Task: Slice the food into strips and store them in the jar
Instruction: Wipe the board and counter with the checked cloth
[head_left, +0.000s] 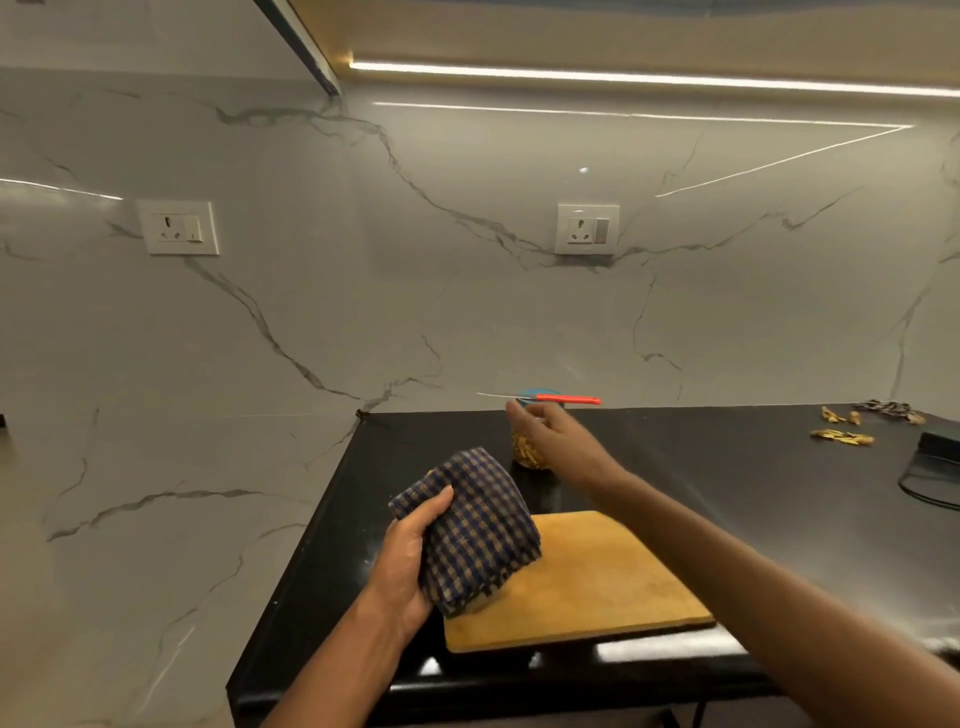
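Note:
A glass jar (527, 456) with yellow food strips inside stands on the black counter behind the wooden cutting board (602, 571). Across its blue lid (543, 392) lies a knife (569, 399) with a red handle, blade pointing left. My right hand (545, 431) reaches out in front of the jar's upper part, just under the knife, fingers loosely spread and holding nothing that I can see. My left hand (405, 551) grips a folded blue-and-tan checked cloth (478, 525) over the board's left end. The board carries no food.
Peel scraps (841, 436) and a darker heap (893, 410) lie at the counter's back right. A dark glass-lidded object (932, 473) sits at the right edge. The marble wall meets the black counter (727, 467) at the left and back.

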